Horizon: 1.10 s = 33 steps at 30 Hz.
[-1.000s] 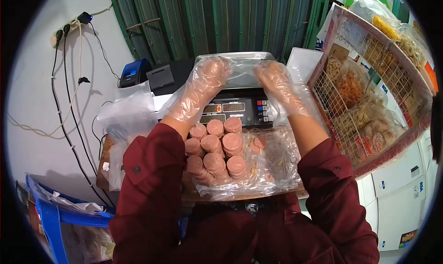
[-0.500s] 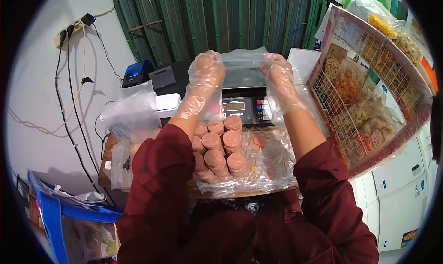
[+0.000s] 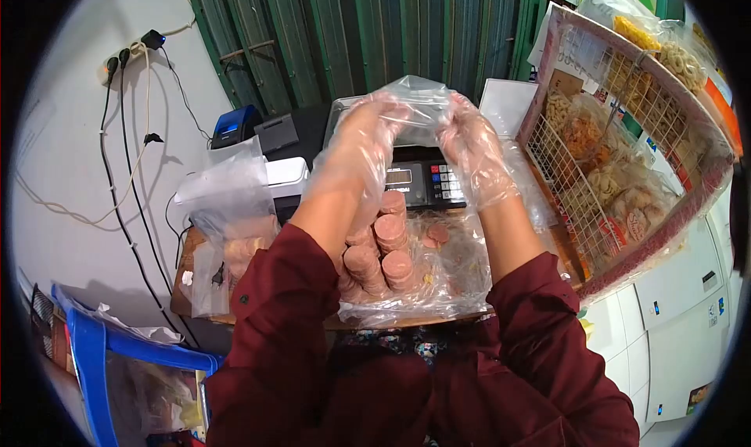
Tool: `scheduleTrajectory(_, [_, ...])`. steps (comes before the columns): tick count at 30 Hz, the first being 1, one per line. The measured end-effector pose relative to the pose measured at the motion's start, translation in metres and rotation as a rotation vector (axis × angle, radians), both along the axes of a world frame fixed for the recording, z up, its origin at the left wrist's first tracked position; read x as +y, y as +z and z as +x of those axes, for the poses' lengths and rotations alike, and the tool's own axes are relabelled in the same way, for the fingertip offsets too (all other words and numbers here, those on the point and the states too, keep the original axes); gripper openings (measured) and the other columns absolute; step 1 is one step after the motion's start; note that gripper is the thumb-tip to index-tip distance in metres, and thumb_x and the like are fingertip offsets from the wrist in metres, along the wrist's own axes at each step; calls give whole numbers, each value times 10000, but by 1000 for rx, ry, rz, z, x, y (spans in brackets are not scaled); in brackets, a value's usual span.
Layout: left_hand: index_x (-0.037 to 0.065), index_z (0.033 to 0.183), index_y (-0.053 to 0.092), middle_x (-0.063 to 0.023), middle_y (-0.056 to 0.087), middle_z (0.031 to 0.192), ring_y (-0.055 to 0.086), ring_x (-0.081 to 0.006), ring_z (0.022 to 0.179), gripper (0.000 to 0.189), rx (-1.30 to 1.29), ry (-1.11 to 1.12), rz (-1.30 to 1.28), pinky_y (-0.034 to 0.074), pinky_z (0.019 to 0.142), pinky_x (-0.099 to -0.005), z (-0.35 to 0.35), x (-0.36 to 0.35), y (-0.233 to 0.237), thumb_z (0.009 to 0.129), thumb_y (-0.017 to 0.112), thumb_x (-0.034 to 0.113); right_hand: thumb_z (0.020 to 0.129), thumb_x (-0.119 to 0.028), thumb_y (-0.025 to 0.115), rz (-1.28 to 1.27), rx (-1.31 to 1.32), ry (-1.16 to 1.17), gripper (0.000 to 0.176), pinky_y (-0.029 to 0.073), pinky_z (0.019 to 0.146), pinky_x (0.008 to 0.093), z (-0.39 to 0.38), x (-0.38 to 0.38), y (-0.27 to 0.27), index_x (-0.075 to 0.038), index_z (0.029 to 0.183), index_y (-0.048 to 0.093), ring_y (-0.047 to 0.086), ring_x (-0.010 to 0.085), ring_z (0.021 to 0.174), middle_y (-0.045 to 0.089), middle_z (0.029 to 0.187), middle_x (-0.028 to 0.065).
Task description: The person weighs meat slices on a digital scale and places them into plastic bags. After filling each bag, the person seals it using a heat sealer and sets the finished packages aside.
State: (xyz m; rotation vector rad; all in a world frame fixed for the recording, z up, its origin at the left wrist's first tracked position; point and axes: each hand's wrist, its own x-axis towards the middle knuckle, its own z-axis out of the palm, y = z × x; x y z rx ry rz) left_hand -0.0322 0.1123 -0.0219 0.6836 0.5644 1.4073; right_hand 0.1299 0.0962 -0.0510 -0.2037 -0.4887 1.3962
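Note:
Both hands are in loose clear plastic gloves and raised over a digital scale point(image 3: 418, 185). A clear plastic bag point(image 3: 422, 101) is bunched between them. My left hand point(image 3: 379, 122) grips the bag's left side with curled fingers. At its right side, my right hand point(image 3: 468, 134) is closed on the plastic. Below the hands, several stacks of round pink meat slices point(image 3: 390, 232) stand on a clear plastic sheet point(image 3: 461, 279). A few loose slices point(image 3: 436, 234) lie to the right of the stacks. My left forearm partly hides the stacks.
On the right stands a wire rack point(image 3: 618, 134) holding bagged foods. Clear plastic bags point(image 3: 227, 185) and a white device point(image 3: 286, 173) lie to the left, with a blue-topped black device point(image 3: 235, 126) behind. A blue plastic chair point(image 3: 86, 353) is at lower left. Cables point(image 3: 117, 181) hang along the wall.
My hands have come closer together, mostly by the left hand moving right. The bag, stretched between them before, is now bunched and stands higher.

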Motion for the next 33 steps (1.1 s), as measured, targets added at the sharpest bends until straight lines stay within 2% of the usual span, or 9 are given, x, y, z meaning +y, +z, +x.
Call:
scheduleTrajectory(5, [-74, 1105, 593, -205, 629, 1062, 663, -261, 872, 218, -340, -246, 70, 599, 824, -369, -19, 1, 4, 892, 546, -61, 960, -43, 544, 65, -397, -86, 177, 527, 700, 263, -16, -44, 20, 13, 1121, 591, 597, 132, 759, 635, 948, 84])
scheduleTrajectory(7, [-63, 1081, 611, -184, 647, 1042, 665, -261, 842, 189, 94, -1, 84, 591, 789, -343, -10, -22, 23, 918, 550, 12, 957, -115, 596, 157, -758, -21, 116, 512, 694, 272, -13, -46, 22, -32, 1015, 654, 575, 113, 738, 633, 883, 35])
scheduleTrajectory(12, [-20, 1006, 670, -118, 686, 932, 667, -229, 859, 321, 497, -212, 193, 566, 753, -389, -24, -58, 32, 978, 648, 299, 995, -251, 610, 70, -552, 107, 218, 514, 715, 306, 6, -46, 37, -48, 938, 663, 625, 144, 799, 658, 861, 46])
scheduleTrajectory(16, [-13, 1037, 657, -124, 683, 948, 662, -236, 846, 297, 533, -340, 158, 580, 789, -402, -34, -52, 32, 971, 661, 277, 1012, -183, 575, 62, -264, 210, 189, 579, 764, 420, 3, -31, 37, -9, 996, 646, 679, 246, 827, 688, 898, 115])
scheduleTrajectory(19, [-12, 1033, 643, -142, 682, 976, 658, -242, 814, 264, 89, -259, 63, 588, 787, -418, -30, -59, 27, 975, 655, 246, 1014, -169, 567, 77, -223, 314, 203, 595, 817, 456, 7, -34, 33, 12, 1064, 644, 693, 271, 878, 696, 973, 139])
scheduleTrajectory(24, [29, 952, 616, -132, 673, 972, 678, -285, 871, 181, -608, -722, 124, 605, 792, -471, -33, -10, -11, 998, 607, 204, 1006, -159, 582, 93, -290, 395, 237, 617, 767, 345, 11, -36, 13, 27, 1142, 636, 697, 201, 913, 689, 1087, 139])
scheduleTrajectory(29, [40, 940, 616, -102, 681, 934, 690, -236, 781, 177, -555, -381, 20, 626, 676, -378, -20, -48, 7, 1010, 578, 198, 955, -165, 662, 84, -553, 282, 239, 585, 585, 208, 23, -28, 6, -16, 1142, 658, 685, 97, 760, 700, 965, 48])
scheduleTrajectory(31, [7, 991, 628, -133, 691, 961, 696, -219, 766, 194, -509, -840, 135, 632, 683, -354, -33, -51, 2, 1004, 585, 197, 933, -180, 692, -60, -688, 13, 203, 537, 542, 194, 16, -52, 35, -25, 1063, 677, 649, 75, 692, 686, 872, 28])
scheduleTrajectory(33, [-36, 1043, 630, -154, 694, 996, 700, -212, 782, 244, -354, -751, 186, 631, 677, -327, -37, -69, -2, 966, 640, 195, 920, -187, 707, 240, -957, 131, 164, 473, 506, 183, 31, -35, 42, -37, 980, 684, 607, 72, 645, 670, 819, 23])
